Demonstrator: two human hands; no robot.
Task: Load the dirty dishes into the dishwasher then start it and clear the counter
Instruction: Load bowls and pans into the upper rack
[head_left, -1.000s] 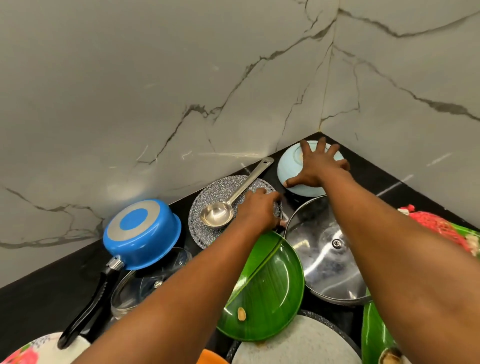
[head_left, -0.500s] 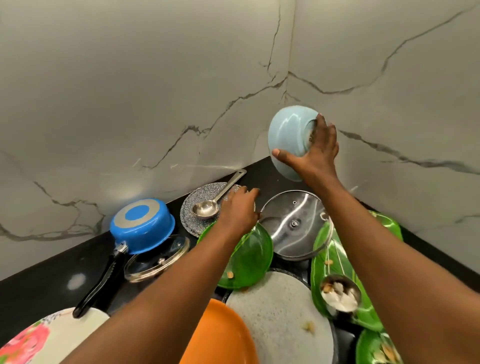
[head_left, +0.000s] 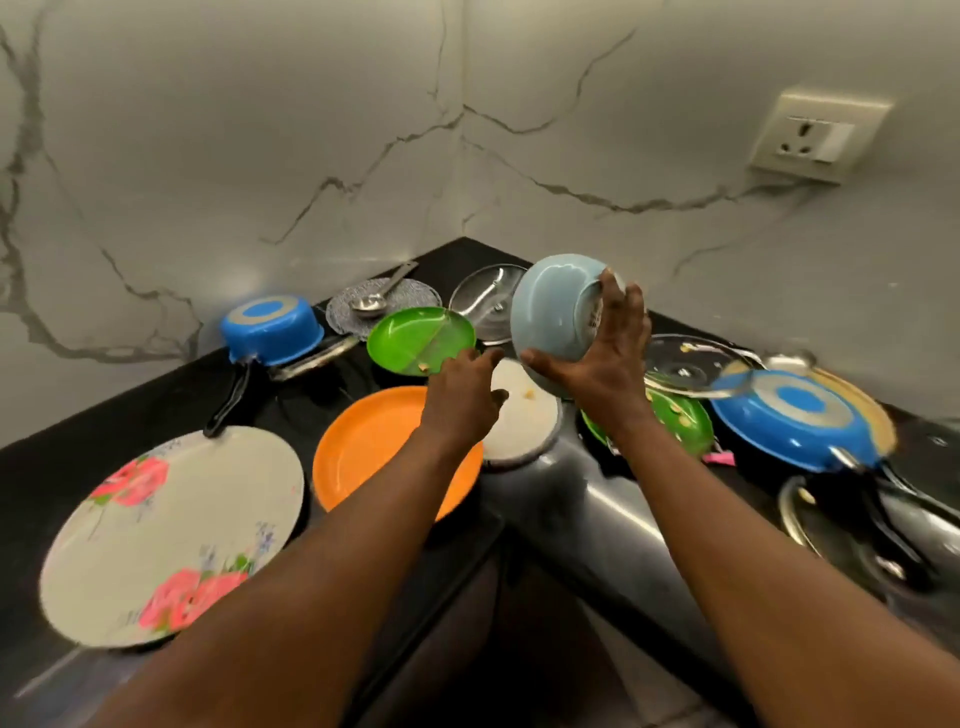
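Dishes crowd a black corner surface (head_left: 104, 415): a floral plate (head_left: 171, 535) at near left, an orange plate (head_left: 363, 447) beside it. Left hand (head_left: 462, 400) hovers over them, fingers loosely curled and empty; right hand (head_left: 602, 364) grips a pale blue bowl (head_left: 550, 312), tilted in mid-air. Collecting appears under way; next, the bowl likely goes to the dishwasher, which is out of view.

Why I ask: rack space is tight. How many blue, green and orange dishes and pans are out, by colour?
Dark blue: 2, the upturned saucepan and the upturned frying pan
Light blue: 1, the bowl held in the right hand
Green: 2, the left green plate and the right green plate
Orange: 1, the orange plate
Total: 6
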